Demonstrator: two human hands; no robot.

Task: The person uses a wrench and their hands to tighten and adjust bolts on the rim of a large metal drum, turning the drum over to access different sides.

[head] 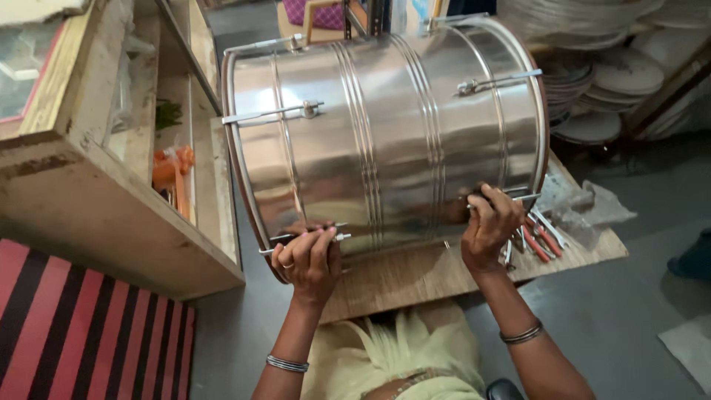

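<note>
A large shiny steel drum shell lies on its side on a wooden board. Metal tension rods run along its wall between the two rims. My left hand grips the lower left rod near the left rim, fingers curled over it. My right hand is closed around a rod or lug fitting near the right rim, low on the shell. Both wrists wear metal bangles.
A wooden shelf unit with orange items stands at the left. A red and black striped mat lies on the floor. Red-handled pliers and a plastic bag rest on the board. Stacked white round drum skins fill the back right.
</note>
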